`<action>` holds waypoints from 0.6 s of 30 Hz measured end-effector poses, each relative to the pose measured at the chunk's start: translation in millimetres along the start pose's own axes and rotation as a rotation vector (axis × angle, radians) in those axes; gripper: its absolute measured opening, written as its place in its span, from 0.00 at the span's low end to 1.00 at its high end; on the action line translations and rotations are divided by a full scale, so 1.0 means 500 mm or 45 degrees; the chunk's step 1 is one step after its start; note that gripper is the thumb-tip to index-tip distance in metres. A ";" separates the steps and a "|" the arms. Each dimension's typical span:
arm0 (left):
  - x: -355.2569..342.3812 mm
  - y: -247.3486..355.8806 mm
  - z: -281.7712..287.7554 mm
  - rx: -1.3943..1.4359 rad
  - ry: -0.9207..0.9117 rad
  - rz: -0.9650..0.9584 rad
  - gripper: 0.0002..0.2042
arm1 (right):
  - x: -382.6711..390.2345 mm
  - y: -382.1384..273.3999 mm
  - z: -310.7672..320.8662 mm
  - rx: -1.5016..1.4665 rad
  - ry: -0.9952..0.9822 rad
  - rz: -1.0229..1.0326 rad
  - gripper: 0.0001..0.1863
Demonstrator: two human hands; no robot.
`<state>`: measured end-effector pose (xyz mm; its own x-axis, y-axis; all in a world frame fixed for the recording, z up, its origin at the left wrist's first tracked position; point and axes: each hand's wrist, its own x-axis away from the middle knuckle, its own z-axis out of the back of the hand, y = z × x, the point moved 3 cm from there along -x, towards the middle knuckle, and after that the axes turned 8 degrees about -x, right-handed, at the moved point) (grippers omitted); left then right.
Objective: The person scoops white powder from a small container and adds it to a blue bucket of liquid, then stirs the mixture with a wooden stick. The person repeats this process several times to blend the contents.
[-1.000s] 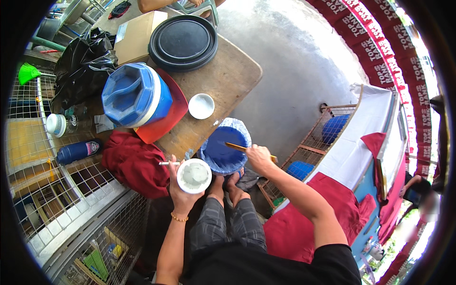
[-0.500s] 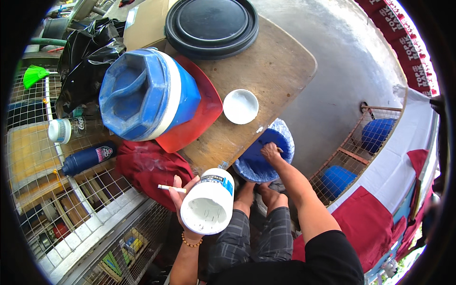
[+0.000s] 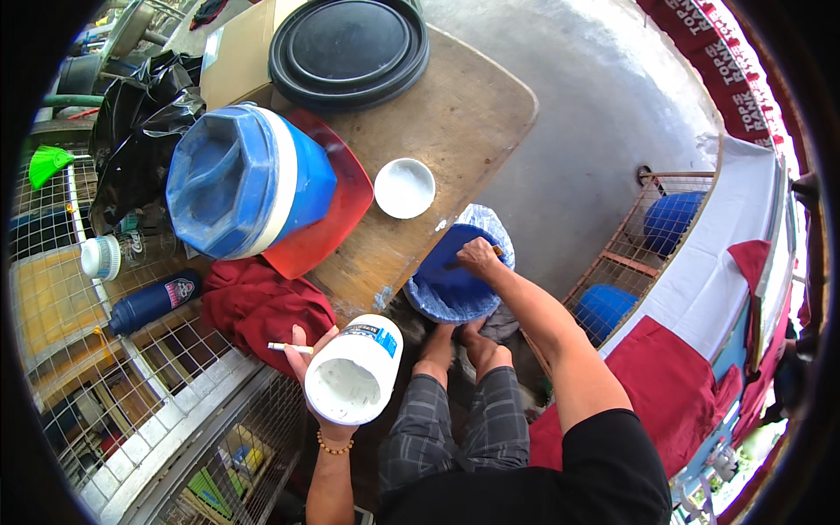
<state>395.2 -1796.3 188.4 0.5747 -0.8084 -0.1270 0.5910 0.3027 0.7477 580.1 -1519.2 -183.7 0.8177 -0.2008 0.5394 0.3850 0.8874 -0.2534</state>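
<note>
My left hand (image 3: 302, 360) is wrapped around a white plastic jar (image 3: 392, 343) tilted with its wide mouth toward me; white residue coats the inside. Between the same hand's fingers sits a lit-looking cigarette (image 3: 278, 347). My right hand (image 3: 478, 259) is closed on a short-handled tool (image 3: 498, 250), whose far end is too unclear to name. It hangs over a blue bucket (image 3: 448, 278) draped with a clear plastic liner (image 3: 492, 229). The bucket stands on the ground by my feet, beside the table's edge.
On the wooden table (image 3: 472, 96) are a round white lid or shallow dish (image 3: 405, 188), a blue water cooler (image 3: 302, 175) on a red seat-like piece (image 3: 350, 201), and a black round lid (image 3: 350, 48). Wire cages (image 3: 131, 429) flank the left; a rusty rack (image 3: 612, 254) stands right.
My view has shifted, so the table and things on it sit further left. The right hand has turned over the bucket, with more of its blue inside showing. Both hands keep their hold.
</note>
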 end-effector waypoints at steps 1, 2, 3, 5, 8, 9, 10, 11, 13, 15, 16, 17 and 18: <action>-0.002 0.002 0.005 -0.062 -0.016 -0.029 0.80 | 0.017 0.000 0.017 -0.008 -0.037 -0.013 0.11; -0.005 0.004 0.005 -0.081 -0.022 -0.066 0.80 | 0.035 0.003 0.039 -0.010 -0.008 -0.017 0.11; -0.005 0.008 0.006 -0.081 -0.026 -0.102 0.80 | 0.054 0.006 0.060 -0.011 -0.009 -0.028 0.10; -0.004 0.013 0.008 -0.011 -0.042 -0.072 0.80 | 0.096 0.015 0.102 -0.030 -0.024 -0.055 0.10; 0.001 0.022 0.008 0.055 -0.072 -0.040 0.79 | 0.187 0.050 0.166 -0.073 -0.059 -0.092 0.09; 0.001 0.024 0.008 0.010 -0.091 -0.047 0.79 | 0.222 0.068 0.189 -0.080 -0.061 -0.102 0.08; 0.004 0.026 0.008 -0.010 -0.096 -0.042 0.79 | 0.259 0.086 0.211 -0.084 -0.079 -0.115 0.08; 0.006 0.028 0.007 -0.129 -0.109 -0.058 0.78 | 0.301 0.105 0.237 -0.162 -0.025 -0.139 0.08; 0.008 0.032 -0.001 -0.028 -0.144 -0.074 0.78 | 0.393 0.144 0.296 -0.295 0.042 -0.159 0.13; 0.015 0.037 -0.013 0.074 -0.155 -0.021 0.75 | 0.495 0.174 0.367 -0.392 0.120 -0.119 0.17; 0.016 0.041 -0.018 0.037 -0.156 -0.046 0.74 | 0.546 0.184 0.405 -0.422 0.156 -0.095 0.18; 0.014 0.044 -0.027 0.001 -0.154 -0.072 0.73 | 0.595 0.191 0.444 -0.436 0.184 -0.105 0.18; 0.014 0.048 -0.034 -0.025 -0.146 -0.092 0.73 | 0.642 0.196 0.483 -0.433 0.193 -0.111 0.18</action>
<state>422.9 -1786.1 194.5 0.4621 -0.8807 -0.1039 0.6405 0.2504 0.7260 777.1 -1396.6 158.9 0.8198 -0.3515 0.4521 0.5552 0.6811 -0.4773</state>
